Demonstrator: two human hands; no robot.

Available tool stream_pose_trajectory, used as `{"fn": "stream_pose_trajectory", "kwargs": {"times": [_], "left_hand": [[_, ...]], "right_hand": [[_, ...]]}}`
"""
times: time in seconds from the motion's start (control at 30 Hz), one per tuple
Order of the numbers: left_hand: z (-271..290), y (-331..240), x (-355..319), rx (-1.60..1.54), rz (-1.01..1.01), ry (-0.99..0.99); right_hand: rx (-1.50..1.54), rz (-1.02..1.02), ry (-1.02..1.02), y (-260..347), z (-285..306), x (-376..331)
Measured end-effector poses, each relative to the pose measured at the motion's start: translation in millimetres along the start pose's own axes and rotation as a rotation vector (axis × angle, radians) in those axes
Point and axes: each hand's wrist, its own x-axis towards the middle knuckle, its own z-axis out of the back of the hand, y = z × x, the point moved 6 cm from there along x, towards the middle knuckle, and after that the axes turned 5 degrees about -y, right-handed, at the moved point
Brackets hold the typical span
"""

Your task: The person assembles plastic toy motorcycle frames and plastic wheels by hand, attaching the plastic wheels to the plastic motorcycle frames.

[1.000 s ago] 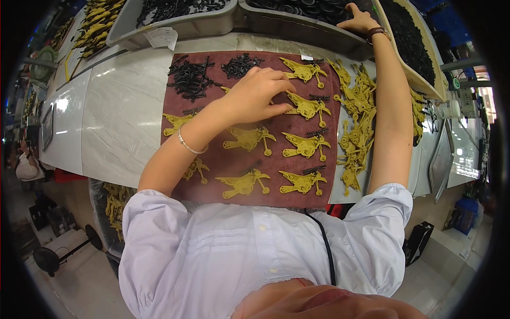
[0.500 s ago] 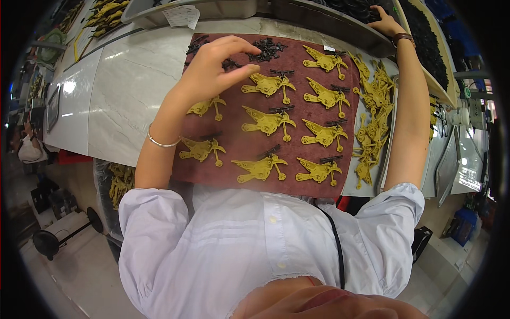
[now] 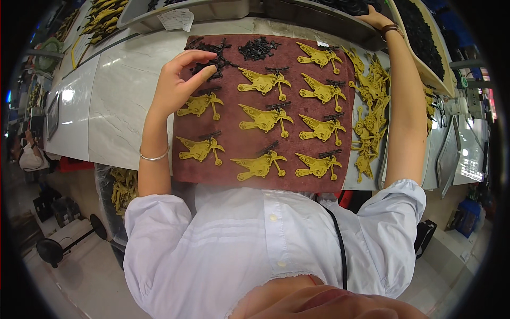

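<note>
My left hand (image 3: 181, 80) hovers at the far left of a maroon cloth, thumb and forefinger apart in a curve, beside a loose pile of black stick-like parts (image 3: 219, 56). I see nothing held between those fingertips. My right hand (image 3: 376, 20) reaches far out into a dark grey bin (image 3: 324, 26) holding black pieces (image 3: 340, 7); its fingertips are partly hidden there. On the maroon cloth (image 3: 207, 175) lie several yellow-green bird-shaped parts (image 3: 264, 118) in columns, each with a black stick-like piece (image 3: 278, 105) by its upper edge. A second black pile (image 3: 258, 48) lies right of my left hand.
A heap of yellow-green parts (image 3: 371, 125) lies right of the cloth. Beyond stand a light grey bin (image 3: 212, 10) with a paper label (image 3: 176, 19) and a wooden-edged tray of black pieces (image 3: 422, 40). More yellow-green parts (image 3: 106, 18) lie at the far left.
My left hand has moved left and a little nearer to me, uncovering more of the black piles. The right hand remains at the dark bin, shifted slightly left in the picture.
</note>
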Motion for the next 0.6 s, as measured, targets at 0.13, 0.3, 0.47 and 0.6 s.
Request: {"fn": "stream_pose_trajectory", "kwargs": {"times": [0.13,0.3,0.47,0.6], "left_hand": [[-3.4,-6.0,3.3,0.000,-0.036,0.045],[3.5,7.9,-11.8,-0.016,0.014,0.020],[2.1,13.0,-18.7,-0.042,0.090,0.025],[2.3,9.9,-13.2,-0.048,0.080,0.031]], "right_hand": [[0.038,0.099,-0.011,-73.0,-11.7,117.0],[-0.109,0.362,-0.221,-62.4,-12.9,108.5],[-0.124,0.356,-0.241,-38.7,-22.5,93.7],[-0.182,0.318,-0.326,-54.5,-7.9,98.3]]}}
